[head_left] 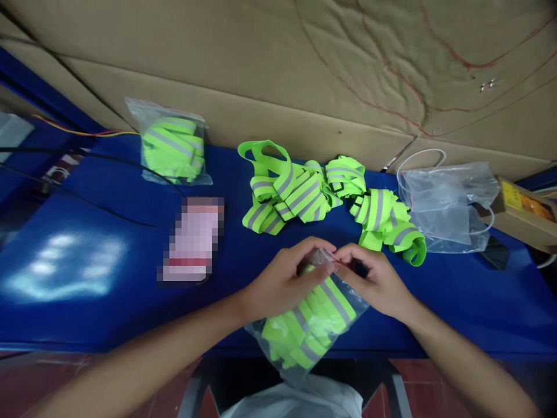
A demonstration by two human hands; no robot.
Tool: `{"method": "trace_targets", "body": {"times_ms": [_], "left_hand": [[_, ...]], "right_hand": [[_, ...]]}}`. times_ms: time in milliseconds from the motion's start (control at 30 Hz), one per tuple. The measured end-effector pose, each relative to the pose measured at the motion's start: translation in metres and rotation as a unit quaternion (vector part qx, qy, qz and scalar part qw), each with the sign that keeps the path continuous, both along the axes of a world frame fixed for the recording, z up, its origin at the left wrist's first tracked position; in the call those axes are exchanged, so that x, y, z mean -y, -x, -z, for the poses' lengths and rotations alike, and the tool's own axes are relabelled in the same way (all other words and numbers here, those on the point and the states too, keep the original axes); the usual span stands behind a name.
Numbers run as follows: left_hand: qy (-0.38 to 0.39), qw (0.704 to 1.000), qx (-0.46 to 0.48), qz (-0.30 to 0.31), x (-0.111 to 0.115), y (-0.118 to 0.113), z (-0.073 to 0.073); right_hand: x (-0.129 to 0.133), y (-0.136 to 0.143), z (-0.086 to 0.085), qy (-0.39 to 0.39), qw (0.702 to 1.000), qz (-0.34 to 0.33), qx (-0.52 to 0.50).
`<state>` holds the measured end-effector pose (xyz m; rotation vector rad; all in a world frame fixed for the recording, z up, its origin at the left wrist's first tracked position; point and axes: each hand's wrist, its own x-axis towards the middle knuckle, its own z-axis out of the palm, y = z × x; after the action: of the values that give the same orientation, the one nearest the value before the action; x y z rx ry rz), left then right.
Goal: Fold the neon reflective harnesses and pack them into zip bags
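Note:
A clear zip bag (304, 331) with folded neon-green reflective straps inside hangs tilted over the table's front edge. My left hand (291, 278) pinches the bag's top edge, thumb and fingers closed on it. Right beside it, my right hand (369, 276) grips the same top edge, and the fingertips of both hands meet at the reddish zip line. Behind the hands lie loose bundles of green reflective straps (304, 194), with a smaller rolled bundle (346, 174) and another bundle (385, 215) to the right.
Against the cardboard wall at left leans another filled bag (174, 148). A pixelated phone (194, 241) lies on the blue table (130, 319). On the right are empty clear bags (452, 203), a white cable, a cardboard box (526, 212) and a dark object (496, 252).

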<state>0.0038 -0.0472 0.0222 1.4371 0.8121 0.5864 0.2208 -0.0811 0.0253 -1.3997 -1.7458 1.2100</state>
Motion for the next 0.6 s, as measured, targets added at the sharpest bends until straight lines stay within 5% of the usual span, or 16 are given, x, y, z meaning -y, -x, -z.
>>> {"method": "trace_targets", "body": {"times_ms": [200, 600], "left_hand": [[0.018, 0.996, 0.039, -0.081, -0.0038, -0.0021, 0.0055], [-0.024, 0.998, -0.008, -0.049, -0.0031, -0.0005, 0.0037]], "right_hand": [[0.0018, 0.0007, 0.0006, -0.028, 0.999, 0.021, 0.023], [0.0032, 0.0069, 0.0007, -0.078, 0.996, 0.018, 0.032]]}}
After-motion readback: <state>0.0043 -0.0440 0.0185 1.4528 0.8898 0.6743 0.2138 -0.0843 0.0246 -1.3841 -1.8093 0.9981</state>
